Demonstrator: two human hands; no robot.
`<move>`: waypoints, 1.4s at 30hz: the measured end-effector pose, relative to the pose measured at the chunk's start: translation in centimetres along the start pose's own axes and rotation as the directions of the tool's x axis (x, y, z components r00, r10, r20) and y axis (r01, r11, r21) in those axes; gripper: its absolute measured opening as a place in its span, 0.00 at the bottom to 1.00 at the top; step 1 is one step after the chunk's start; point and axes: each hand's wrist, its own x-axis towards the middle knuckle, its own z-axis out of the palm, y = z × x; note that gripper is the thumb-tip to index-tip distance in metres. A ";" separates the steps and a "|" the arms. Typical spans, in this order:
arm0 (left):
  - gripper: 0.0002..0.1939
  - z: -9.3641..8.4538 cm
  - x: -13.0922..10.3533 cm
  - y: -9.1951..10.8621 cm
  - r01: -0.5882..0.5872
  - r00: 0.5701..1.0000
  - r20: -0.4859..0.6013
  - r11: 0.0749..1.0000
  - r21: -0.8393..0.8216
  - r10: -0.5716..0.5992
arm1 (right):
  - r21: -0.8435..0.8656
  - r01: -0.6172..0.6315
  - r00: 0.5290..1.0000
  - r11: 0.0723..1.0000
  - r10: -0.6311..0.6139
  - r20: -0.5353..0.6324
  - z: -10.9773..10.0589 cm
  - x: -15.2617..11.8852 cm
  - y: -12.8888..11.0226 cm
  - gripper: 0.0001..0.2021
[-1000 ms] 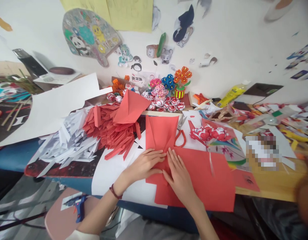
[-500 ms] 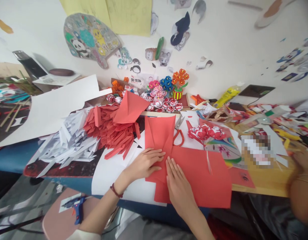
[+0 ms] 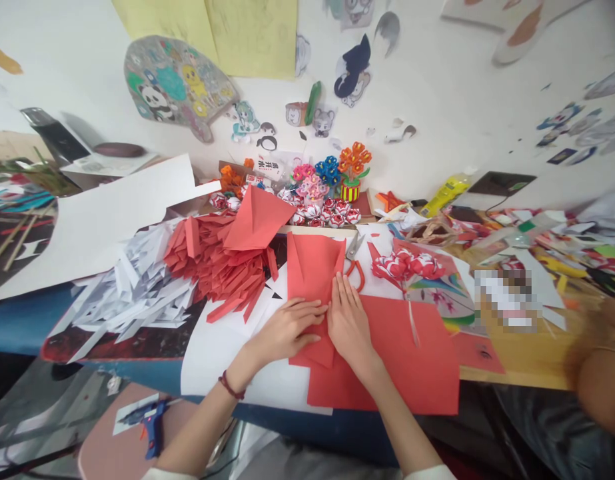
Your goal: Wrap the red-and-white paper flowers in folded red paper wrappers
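Observation:
A folded sheet of red paper (image 3: pixel 316 263) lies in front of me, its sides turned inward along creases. My left hand (image 3: pixel 293 327) presses on its lower middle, fingers stretched toward the right. My right hand (image 3: pixel 351 323) lies flat along its right edge, fingers pointing away from me. Under them and to the right spreads a larger red sheet (image 3: pixel 412 353). Scissors with red handles (image 3: pixel 356 272) rest just beyond my right fingertips. A white sheet (image 3: pixel 227 360) is underneath on the left.
Piles of red paper strips (image 3: pixel 212 267) and white paper strips (image 3: pixel 137 287) lie left. Red-and-white paper flowers (image 3: pixel 407 265) sit right, with more along the back beside a small flower pot (image 3: pixel 350 192). A glue gun (image 3: pixel 152 423) rests on a pink stool (image 3: pixel 107 440). Another person's arm (image 3: pixel 600 387) is far right.
My right hand has slid away from me along the folded paper's right edge. My left hand stays pressed on the sheet. The view has shifted slightly.

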 end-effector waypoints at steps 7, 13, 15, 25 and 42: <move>0.17 -0.1 0.1 0.0 0.002 1.000 -0.004 1.000 -0.006 -0.002 | -0.001 -0.055 0.997 0.998 0.055 -0.046 1.0 0.6 0.1 0.33; 0.17 0.0 0.1 0.0 -0.007 1.000 -0.018 1.000 -0.005 0.007 | 0.028 -0.067 0.998 0.997 0.067 -0.005 1.4 2.4 0.9 0.27; 0.17 0.0 0.0 0.0 -0.005 1.000 -0.019 1.000 -0.002 0.005 | 0.032 -0.082 0.997 0.996 0.083 -0.006 1.6 3.4 1.2 0.27; 0.16 0.1 0.0 -0.1 -0.009 1.000 -0.030 1.000 -0.016 0.008 | 0.057 -0.181 0.983 0.982 0.182 -0.013 2.6 7.4 2.9 0.28; 0.16 0.0 0.0 0.1 0.003 1.000 -0.022 1.000 -0.007 -0.003 | 0.008 -0.130 0.992 0.992 0.130 0.006 2.1 7.5 2.9 0.27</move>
